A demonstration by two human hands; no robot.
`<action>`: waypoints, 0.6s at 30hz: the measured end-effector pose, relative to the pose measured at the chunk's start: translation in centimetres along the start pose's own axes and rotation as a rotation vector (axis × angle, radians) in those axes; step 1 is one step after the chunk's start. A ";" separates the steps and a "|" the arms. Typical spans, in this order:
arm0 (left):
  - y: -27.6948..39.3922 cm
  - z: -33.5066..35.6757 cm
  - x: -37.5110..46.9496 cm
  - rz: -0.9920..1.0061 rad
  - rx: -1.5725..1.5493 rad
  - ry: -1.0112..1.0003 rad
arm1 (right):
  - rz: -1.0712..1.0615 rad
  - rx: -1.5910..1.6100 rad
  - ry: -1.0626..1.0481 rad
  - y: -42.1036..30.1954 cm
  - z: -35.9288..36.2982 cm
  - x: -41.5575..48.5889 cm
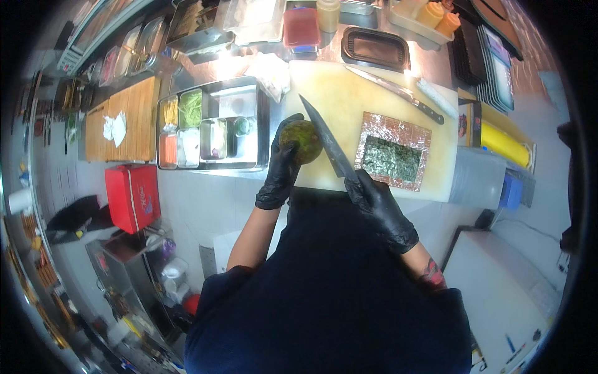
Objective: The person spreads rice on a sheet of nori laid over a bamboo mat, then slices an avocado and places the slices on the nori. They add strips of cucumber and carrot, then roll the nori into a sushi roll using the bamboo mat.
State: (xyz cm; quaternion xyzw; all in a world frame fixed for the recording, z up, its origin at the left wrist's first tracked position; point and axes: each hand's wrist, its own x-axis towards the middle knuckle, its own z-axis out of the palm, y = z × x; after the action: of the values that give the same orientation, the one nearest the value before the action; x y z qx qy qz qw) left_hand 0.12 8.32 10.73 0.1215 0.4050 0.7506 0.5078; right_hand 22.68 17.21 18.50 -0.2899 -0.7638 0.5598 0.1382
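Observation:
Both my hands wear black gloves. My left hand (281, 170) grips a round green fruit (304, 142), perhaps an avocado or a mango, above the left side of the cutting board (322, 84). In my right hand (380, 208) is the handle of a kitchen knife (332, 142); its dark blade points up and away, right beside the fruit. Whether the edge touches the skin I cannot tell. To the right, a sheet of nori (391, 158) lies on a plastic-wrapped bamboo rolling mat (397, 122). A second knife (391, 85) rests on the board behind the mat.
Left of the board stands a metal tray (243, 159) with small containers of cut vegetables. A crumpled white cloth (273, 75) touches the board's back left corner. Behind are a black plastic tray (376, 49) and squeeze bottles (430, 16). A yellow roll in a box (504, 145) sits right.

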 end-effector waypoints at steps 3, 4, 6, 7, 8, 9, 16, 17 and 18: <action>1.1 -0.6 0.8 -0.067 0.041 -0.040 | 0.050 -0.016 0.022 -1.0 1.0 0.6; 1.4 -0.8 1.0 -0.106 0.049 -0.035 | 0.062 0.000 0.026 -1.3 1.3 0.7; 2.1 -1.5 1.5 -0.094 0.040 -0.097 | 0.119 -0.041 0.046 -1.8 2.2 1.0; 2.4 -1.9 1.7 -0.097 0.039 -0.117 | 0.143 -0.037 0.051 -2.0 2.7 1.1; 2.7 -2.3 1.9 -0.101 0.056 -0.132 | 0.162 -0.073 0.052 -2.2 3.2 1.3; 3.0 -2.6 2.2 -0.107 0.072 -0.144 | 0.190 -0.095 0.043 -2.4 3.5 1.4; 4.4 -4.2 3.8 -0.187 0.046 -0.201 | 0.249 0.009 0.147 -4.2 6.5 1.7; 4.5 -4.3 3.9 -0.187 0.049 -0.212 | 0.269 -0.019 0.147 -4.3 6.7 1.8; 4.6 -4.4 4.0 -0.216 0.082 -0.201 | 0.273 -0.038 0.151 -4.4 6.8 1.9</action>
State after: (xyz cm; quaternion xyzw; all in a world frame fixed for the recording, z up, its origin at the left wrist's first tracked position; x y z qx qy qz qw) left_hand -7.38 8.90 10.36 0.1726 0.3931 0.6583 0.6183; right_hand 16.27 12.14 20.08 -0.4350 -0.7150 0.5357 0.1122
